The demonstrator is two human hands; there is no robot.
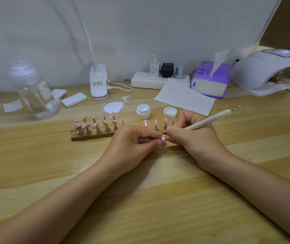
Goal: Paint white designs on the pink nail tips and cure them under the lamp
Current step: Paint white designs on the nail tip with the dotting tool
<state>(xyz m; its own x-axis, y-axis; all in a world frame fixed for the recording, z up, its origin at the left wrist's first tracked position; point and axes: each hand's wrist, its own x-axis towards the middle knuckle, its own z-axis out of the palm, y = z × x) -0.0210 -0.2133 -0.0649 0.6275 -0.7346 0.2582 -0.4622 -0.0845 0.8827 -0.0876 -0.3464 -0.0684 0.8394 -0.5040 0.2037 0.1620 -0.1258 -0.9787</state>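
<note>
The left hand (133,141) has its grip pinched on the stand of a pink nail tip (164,137), held just above the desk (140,191); the right hand (191,132) is clamped around a dotting pen (211,119) whose working end is hidden at the tip. The curing lamp (271,71) stands well apart, far right. On the wooden rack (91,135) unpainted tips wait; dotted ones (155,122) stand near the white gel pot (143,111). The held tip looks light, stiff, glossy and probably slippery, its wet dots easily smeared, so the stand is the safer place to hold.
</note>
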